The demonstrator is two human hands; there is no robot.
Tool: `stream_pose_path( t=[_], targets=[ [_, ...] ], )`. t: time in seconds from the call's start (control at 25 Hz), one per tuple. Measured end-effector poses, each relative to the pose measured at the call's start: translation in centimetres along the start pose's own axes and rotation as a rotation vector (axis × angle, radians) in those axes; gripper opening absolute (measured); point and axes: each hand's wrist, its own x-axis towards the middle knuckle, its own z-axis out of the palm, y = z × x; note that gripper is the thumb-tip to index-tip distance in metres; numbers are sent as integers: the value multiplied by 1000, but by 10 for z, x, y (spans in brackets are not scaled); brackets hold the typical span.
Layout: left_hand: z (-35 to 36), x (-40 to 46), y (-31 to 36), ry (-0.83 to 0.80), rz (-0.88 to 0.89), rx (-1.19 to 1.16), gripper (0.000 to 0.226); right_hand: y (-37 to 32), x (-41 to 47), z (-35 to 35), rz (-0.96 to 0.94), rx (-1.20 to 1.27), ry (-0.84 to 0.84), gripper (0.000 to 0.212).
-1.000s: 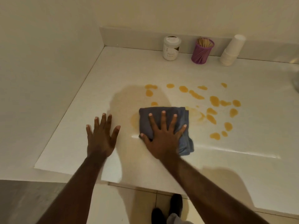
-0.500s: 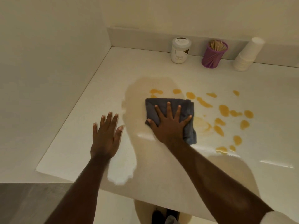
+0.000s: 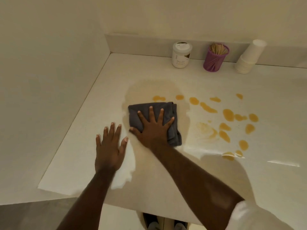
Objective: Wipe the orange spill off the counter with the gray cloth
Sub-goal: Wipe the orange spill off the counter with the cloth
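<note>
- While the right hand (image 3: 153, 128) lies flat with fingers spread on the cloth (image 3: 171, 113), it presses the cloth down on the counter (image 3: 79, 146); it grips nothing.
- Folded into a rough square, the gray cloth sits near the counter's middle, with a bunched edge sticking out past the hand on the right and near side.
- Left hand (image 3: 108, 148) rests palm down on bare counter just left of the cloth, fingers spread, apart from it and holding nothing.
- Orange spill (image 3: 228, 114) shows as many separate blobs, scattered to the right of the cloth and well apart from it for the most part.
- Two small blobs lie just beyond the cloth's far edge, close to touching it.
- A pale, thin orange smear (image 3: 206, 129) lies between the cloth and the main cluster of blobs.
- Around and behind the cloth a faint tan film covers the surface.
- Against the back wall stand a white jar (image 3: 181, 54), a purple cup (image 3: 216, 58) full of thin wooden sticks, and a tilted stack of white cups (image 3: 249, 57), set in a row and apart from each other.
- A white sleeve (image 3: 245, 216) shows at the right forearm near the lower edge.
- Shoes (image 3: 164, 224) show on the floor below the counter's front edge.
</note>
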Motion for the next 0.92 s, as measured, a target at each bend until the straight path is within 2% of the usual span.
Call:
stream_pose_path(
  t=[0.12,0.24,0.36,0.48,0.64,0.8,0.92],
  targets=[
    [-1,2,-1,-31,3,37,75,42,24,-14,163,-20,11,83],
    [-5,21,-5,-5,46,30,75,79,2,-19,299,-41,64,81],
    [-10,51,-10,-16,76,-11,75,60,-28,-9,340,-48,61,76],
    [-8,70,-3,-21,111,-68,68,17,-28,3,281,-24,41,76],
    [2,71,9,-47,170,-69,66,-10,26,-2,171,-9,15,77],
    [4,71,7,-9,198,-82,64,8,85,-21,132,-41,-26,81],
    [3,74,8,-9,204,-93,67,51,105,-37,213,-38,-24,86]
  ],
)
